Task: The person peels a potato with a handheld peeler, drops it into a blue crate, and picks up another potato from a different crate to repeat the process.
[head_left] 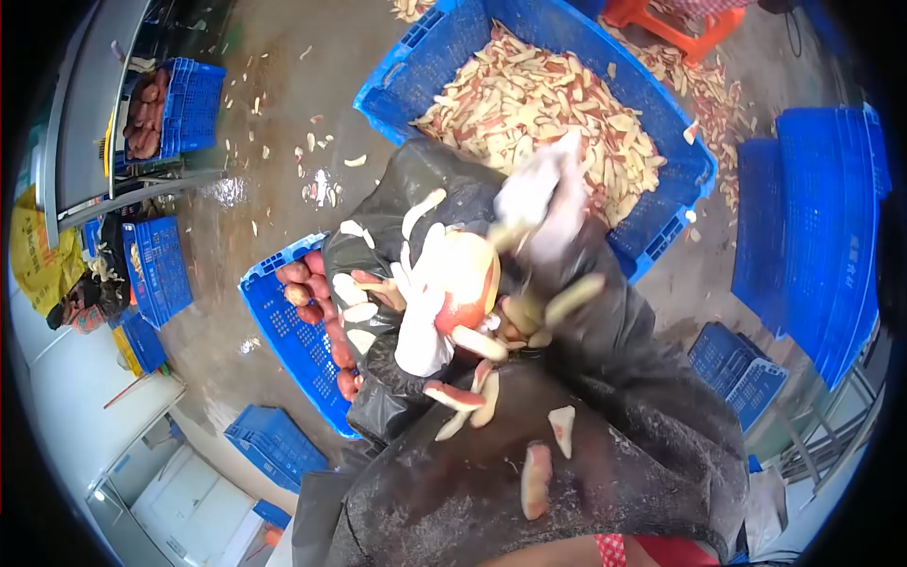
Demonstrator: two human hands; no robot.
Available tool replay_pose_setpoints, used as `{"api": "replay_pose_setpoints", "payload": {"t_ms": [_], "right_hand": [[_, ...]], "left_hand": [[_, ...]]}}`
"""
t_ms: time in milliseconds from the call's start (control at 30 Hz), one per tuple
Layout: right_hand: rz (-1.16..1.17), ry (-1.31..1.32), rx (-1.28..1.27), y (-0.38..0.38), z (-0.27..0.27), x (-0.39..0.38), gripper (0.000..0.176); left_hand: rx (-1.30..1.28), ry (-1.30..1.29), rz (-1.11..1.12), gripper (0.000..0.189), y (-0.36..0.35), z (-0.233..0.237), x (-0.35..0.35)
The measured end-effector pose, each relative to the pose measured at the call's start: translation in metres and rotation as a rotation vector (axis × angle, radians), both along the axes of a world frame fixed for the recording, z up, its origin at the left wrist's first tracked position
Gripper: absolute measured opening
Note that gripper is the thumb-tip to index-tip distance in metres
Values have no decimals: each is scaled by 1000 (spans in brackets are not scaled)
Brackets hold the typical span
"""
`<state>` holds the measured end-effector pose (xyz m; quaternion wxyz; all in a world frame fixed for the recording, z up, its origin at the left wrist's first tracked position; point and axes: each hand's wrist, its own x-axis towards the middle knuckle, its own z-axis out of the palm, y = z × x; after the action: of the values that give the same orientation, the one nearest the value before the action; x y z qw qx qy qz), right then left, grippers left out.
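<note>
My left hand [425,326], in a white glove, is closed round a large, partly peeled red-skinned potato [470,274] above my lap. Pale flesh shows on its upper part and red skin remains lower down. To its right, my right hand [548,198], also gloved in white, is smeared by motion; its fingers and anything in them cannot be made out. Peel strips [536,480] lie on my dark apron [453,491] and sleeves. Beyond my hands stands a blue crate [694,156] holding a heap of peelings [539,94].
A blue crate [293,350] with red potatoes [307,288] stands at my left. More potatoes fill a crate [194,109] at the upper left. Tall blue crates [812,236] stand at right, an orange stool [675,33] at the top. Peelings litter the wet floor [293,123].
</note>
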<state>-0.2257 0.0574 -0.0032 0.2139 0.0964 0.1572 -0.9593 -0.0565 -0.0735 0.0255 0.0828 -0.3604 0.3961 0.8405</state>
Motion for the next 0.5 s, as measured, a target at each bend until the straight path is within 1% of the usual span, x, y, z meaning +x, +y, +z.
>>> {"api": "replay_pose_setpoints", "payload": {"t_ms": [33,67,100,133,167,200,233,300,333,367,400,433,467,500], "right_hand": [[124,-42,-27,-13,21,19,45],[13,-109,133,-14,6,7,45],[-82,-183,308,-15,-8,-5,46],[-81,-194,70,2,-38,-20,45],[-78,-201,-169,13,-55,-31,45],[-160,6,125,-1,0,-12,43],[158,-106,-403,-4,17,6,41],[-66,-211,387,-19,10,-6,40],[-102,-333,211,0,-37,-32,42],[-54,-260,-36,10,-35,-47,45],[10,-200,-216,15,-34,-43,46],[69,-170,-388,10,13,-26,47],[209,-215,-377,4,40,-9,45],[304,-195,-75,-2,46,-2,43]], "left_hand": [[96,-18,16,54,1,4,3],[357,-252,-45,60,-3,29,-7],[445,-277,-83,59,-4,30,-6],[467,-233,-135,59,-3,28,-1],[449,-163,-210,59,-6,24,0],[405,-82,-285,58,-7,20,-1],[340,-12,-365,58,-9,18,-3],[233,92,-495,58,-16,20,-10],[202,126,-530,58,-20,20,-15],[183,150,-554,58,-24,21,-17],[160,171,-576,59,-27,23,-22],[113,178,-606,59,-27,25,-24],[69,175,-642,59,-25,27,-24],[-10,224,-692,60,-23,26,-27]]}}
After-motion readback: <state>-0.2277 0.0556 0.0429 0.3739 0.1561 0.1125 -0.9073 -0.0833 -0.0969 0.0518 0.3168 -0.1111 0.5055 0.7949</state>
